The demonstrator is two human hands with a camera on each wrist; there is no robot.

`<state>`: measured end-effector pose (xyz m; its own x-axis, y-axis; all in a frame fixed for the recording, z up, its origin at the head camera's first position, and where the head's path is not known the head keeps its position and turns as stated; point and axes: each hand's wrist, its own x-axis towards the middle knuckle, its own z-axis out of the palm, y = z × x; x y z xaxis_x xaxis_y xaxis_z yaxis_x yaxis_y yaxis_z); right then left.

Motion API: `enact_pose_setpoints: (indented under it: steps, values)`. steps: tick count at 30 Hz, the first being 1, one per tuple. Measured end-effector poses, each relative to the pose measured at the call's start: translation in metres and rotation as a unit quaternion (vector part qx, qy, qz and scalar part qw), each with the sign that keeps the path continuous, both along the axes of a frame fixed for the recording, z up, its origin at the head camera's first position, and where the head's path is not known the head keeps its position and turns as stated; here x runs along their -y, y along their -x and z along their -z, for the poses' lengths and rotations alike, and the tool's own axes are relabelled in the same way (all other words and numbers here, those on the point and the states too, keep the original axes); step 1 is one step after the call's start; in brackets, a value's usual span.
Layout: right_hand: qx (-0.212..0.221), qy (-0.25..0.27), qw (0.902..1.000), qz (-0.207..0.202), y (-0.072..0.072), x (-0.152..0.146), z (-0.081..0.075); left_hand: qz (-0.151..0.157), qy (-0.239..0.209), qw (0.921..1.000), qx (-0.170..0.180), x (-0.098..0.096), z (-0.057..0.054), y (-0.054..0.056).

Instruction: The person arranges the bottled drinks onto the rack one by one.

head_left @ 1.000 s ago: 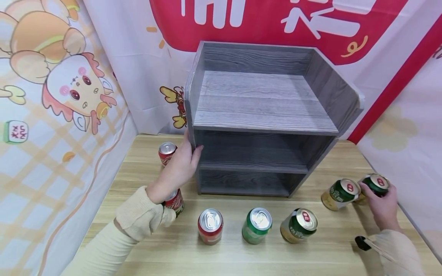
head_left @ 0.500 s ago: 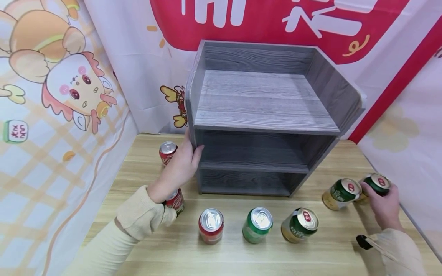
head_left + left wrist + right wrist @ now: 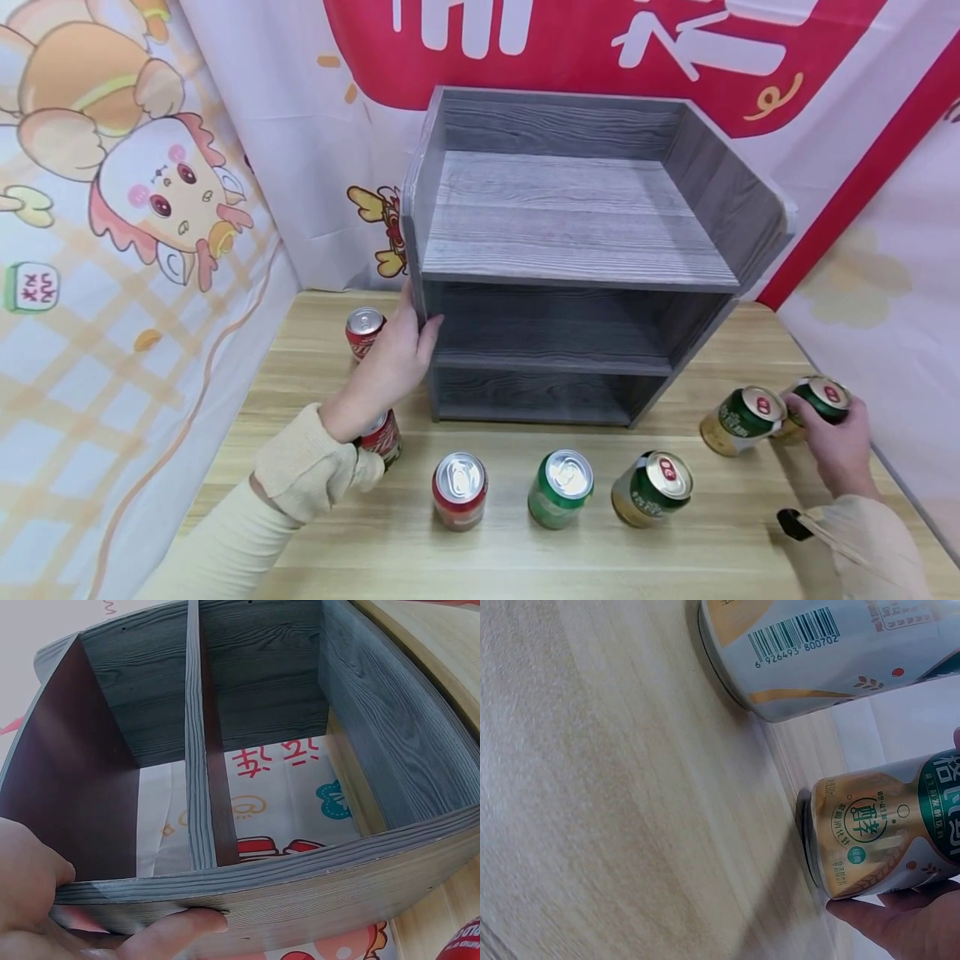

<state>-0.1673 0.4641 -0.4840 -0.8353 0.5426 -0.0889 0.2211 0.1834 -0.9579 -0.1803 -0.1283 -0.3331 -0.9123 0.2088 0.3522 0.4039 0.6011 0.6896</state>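
My left hand (image 3: 393, 354) grips the front edge of the left side panel of a grey wood-grain shelf unit (image 3: 577, 218). In the left wrist view, the thumb and fingers (image 3: 176, 934) lie on opposite faces of that side panel (image 3: 300, 889). Far to the right, my right hand (image 3: 840, 442) holds a green and gold drink can (image 3: 819, 402) by its side. The right wrist view shows this can (image 3: 877, 829) standing on the table with fingers around it. A matching can (image 3: 741, 421) stands close beside it, to the left.
Along the front stand a red can (image 3: 459, 493), a green can (image 3: 560, 490) and another green and gold can (image 3: 651, 490). Two red cans, one farther back (image 3: 363, 330) and one nearer (image 3: 381, 440), are partly hidden by the left arm. Printed cloth hangs behind and beside the wooden table (image 3: 360, 542).
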Motion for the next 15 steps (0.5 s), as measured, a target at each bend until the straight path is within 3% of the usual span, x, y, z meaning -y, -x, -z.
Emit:
enact_pose_setpoints:
  steps: [8,15]
  values:
    - [-0.026,0.034,0.999,-0.013,-0.0014,-0.0005,-0.0016,-0.013,0.009,0.9998,0.009,-0.0002,-0.0006,-0.0001]
    - [-0.01,0.017,0.9995,-0.025,-0.0061,-0.0046,-0.0037,-0.009,0.005,0.9999,0.013,-0.0017,0.0011,0.0007]
